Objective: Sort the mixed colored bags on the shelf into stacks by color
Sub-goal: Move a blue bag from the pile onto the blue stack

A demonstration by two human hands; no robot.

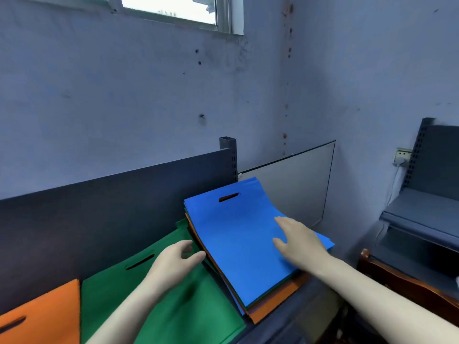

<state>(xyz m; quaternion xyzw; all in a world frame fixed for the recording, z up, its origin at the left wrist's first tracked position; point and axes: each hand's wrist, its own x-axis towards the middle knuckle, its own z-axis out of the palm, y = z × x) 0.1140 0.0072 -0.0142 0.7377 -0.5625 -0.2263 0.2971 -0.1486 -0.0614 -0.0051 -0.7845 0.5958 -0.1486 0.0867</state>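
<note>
A mixed stack of bags (278, 304) lies on the shelf at the right, with a blue bag (238, 234) on top and orange and green edges showing beneath. My right hand (298, 239) rests flat on the blue bag, fingers straight. My left hand (176, 261) is at the stack's left edge, fingers loosely curled against the bag edges; whether it pinches one I cannot tell. Left of the stack lies a green bag (181, 314), and an orange bag (42, 316) at the far left.
A dark back panel (111, 207) of the shelf runs behind the bags, ending at an upright post (229, 157). Right of it are a leaning glass sheet (293, 187), another grey shelf unit (422, 214) and a wooden chair (402, 281).
</note>
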